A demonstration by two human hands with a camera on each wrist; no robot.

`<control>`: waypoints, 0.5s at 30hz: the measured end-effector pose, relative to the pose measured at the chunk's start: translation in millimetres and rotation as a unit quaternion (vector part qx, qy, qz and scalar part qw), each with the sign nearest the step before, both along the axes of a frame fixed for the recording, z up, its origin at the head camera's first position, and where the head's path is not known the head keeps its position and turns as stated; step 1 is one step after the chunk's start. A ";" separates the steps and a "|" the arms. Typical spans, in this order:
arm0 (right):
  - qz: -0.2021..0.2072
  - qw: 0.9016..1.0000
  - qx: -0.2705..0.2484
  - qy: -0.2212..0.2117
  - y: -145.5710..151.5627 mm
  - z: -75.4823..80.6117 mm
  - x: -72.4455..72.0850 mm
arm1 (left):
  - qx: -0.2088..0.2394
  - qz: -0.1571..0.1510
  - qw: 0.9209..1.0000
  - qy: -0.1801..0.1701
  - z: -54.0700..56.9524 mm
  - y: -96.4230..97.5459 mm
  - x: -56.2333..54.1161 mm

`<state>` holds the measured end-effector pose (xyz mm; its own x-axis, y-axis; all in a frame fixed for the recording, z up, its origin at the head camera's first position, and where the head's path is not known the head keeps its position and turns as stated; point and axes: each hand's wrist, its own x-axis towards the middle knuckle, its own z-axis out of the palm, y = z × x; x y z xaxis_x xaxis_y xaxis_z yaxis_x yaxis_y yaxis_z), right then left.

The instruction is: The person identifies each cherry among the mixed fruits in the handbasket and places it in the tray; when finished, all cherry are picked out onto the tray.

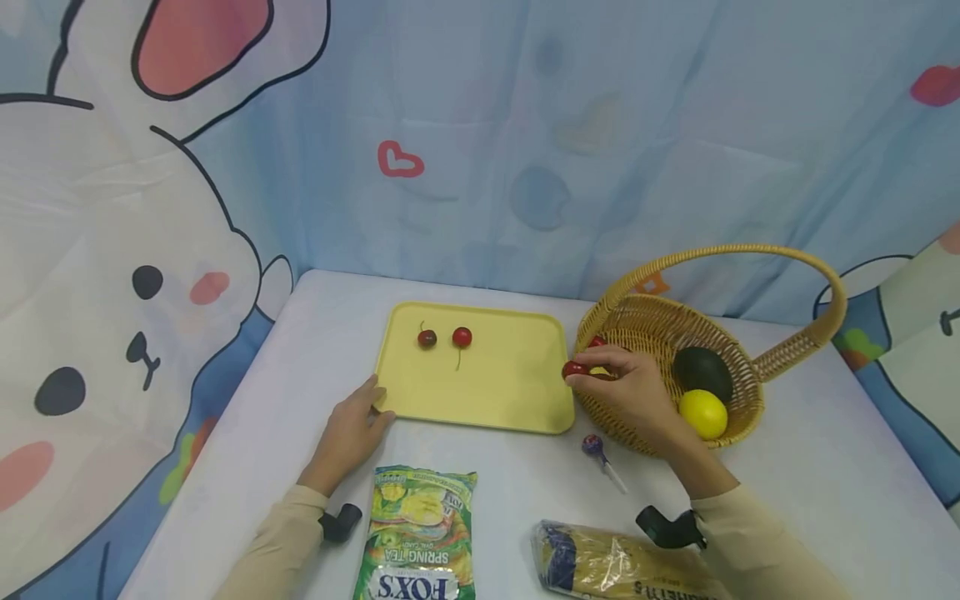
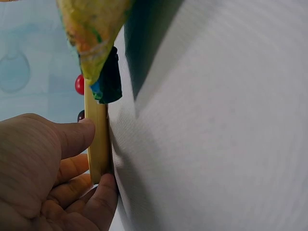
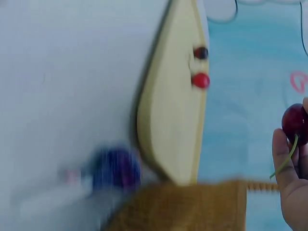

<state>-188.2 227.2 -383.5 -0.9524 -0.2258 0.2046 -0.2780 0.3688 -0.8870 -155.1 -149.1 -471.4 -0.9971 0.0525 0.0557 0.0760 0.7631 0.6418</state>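
My right hand [image 1: 633, 396] pinches a dark red cherry [image 1: 573, 369] by the left rim of the wicker basket [image 1: 645, 319]. In the right wrist view this cherry [image 3: 293, 122] shows a green stem hanging down. With thumb and fingers, my left hand [image 1: 348, 433] grips the lower left corner of the yellow tray [image 1: 510, 379]. The left wrist view has the thumb on the tray's edge [image 2: 99, 139] and fingertips beneath it. On the tray lie a darker cherry [image 1: 427, 338] and a bright red cherry [image 1: 462, 337], both stemmed.
Inside the basket are a dark green avocado [image 1: 703, 372], a lemon [image 1: 703, 414] and something red [image 1: 597, 342], partly hidden by my hand. A lollipop [image 1: 592, 445] lies before the basket. Nearer me are a green candy bag [image 1: 416, 533] and a spaghetti pack [image 1: 618, 567].
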 end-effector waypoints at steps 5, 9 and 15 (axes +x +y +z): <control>0.002 1.000 -0.012 -0.023 -34.5 -9.6 -9.7 | 0.004 0.001 1.000 0.001 0.5 0.0 -0.9; -0.015 0.999 -0.010 -0.043 -54.0 -20.9 -22.9 | 0.007 0.002 1.000 -0.001 1.2 1.2 -0.3; -0.044 0.997 -0.007 -0.059 -74.6 -41.2 -44.0 | 0.003 0.006 1.000 0.001 2.9 1.7 0.7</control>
<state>-232.2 152.6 -424.7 -0.9860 -0.1390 0.0923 -0.1386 0.3745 -0.9168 -154.4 -147.4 -468.5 -0.9976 0.0398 0.0572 0.0674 0.7601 0.6463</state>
